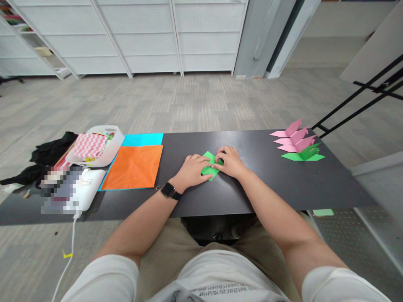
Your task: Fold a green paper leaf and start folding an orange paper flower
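Observation:
A small folded piece of green origami paper (208,170) lies on the dark table in front of me, partly hidden by my fingers. My left hand (194,169), with a black watch on its wrist, holds the paper's left side, thumb low and fingers along the upper edge. On the right side, my right hand (231,162) has curled fingers pinching the paper near its middle. Both hands rest close to the tabletop. To the far right stand three pink paper cranes (294,141) in a row, with a green paper crane (304,155) nearest to me.
Left on the dark table (252,197) lie an orange paper sheet (135,167) and blue paper (143,139). A white plastic basket (116,144) with a pink zigzag-patterned item stands beside them, near black cloth (52,147). A white cable (73,239) hangs off the front edge.

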Available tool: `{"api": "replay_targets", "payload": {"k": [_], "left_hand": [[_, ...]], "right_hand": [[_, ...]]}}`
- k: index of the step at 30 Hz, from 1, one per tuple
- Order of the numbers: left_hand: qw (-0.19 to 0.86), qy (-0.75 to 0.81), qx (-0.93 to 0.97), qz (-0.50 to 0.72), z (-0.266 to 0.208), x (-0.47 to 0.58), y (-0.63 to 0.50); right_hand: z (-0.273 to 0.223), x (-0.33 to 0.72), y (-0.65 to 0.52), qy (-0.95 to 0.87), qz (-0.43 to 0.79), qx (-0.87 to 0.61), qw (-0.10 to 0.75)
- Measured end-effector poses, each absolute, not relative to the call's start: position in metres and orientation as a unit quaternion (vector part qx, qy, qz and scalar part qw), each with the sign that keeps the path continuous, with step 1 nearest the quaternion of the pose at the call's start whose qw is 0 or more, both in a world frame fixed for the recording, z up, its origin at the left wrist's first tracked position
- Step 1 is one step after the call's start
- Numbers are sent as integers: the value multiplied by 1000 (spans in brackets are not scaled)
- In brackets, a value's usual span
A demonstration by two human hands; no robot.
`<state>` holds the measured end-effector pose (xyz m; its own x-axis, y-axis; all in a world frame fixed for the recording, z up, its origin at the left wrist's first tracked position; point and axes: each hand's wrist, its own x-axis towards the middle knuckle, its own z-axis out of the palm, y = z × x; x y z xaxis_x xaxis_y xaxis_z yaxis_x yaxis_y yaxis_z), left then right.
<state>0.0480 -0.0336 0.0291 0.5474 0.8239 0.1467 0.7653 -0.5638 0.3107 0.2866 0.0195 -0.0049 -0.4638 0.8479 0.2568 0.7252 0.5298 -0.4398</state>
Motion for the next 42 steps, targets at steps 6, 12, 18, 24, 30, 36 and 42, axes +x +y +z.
{"api": "replay_targets", "payload": {"k": [6,12,18,24,30,36,42], "left_hand": [[104,455,873,140,28,48,-33],[101,450,875,144,29,48,-33],[103,450,876,140,29,48,-33],[95,439,882,145,30,49,-36],[85,405,898,147,29,46,-36],[102,384,906,147,30,43,-36],[120,368,911,139,36,39,-38]], "right_hand": [[-2,287,22,-823,139,-503,224],[-2,287,26,-802,107,-548,214],[-3,289,34,-767,63,-600,218],[-1,292,34,-777,78,-569,258],[-3,286,22,-812,87,-530,229],[-6,285,23,-807,102,-538,221],[-5,286,23,-803,105,-545,216]]}}
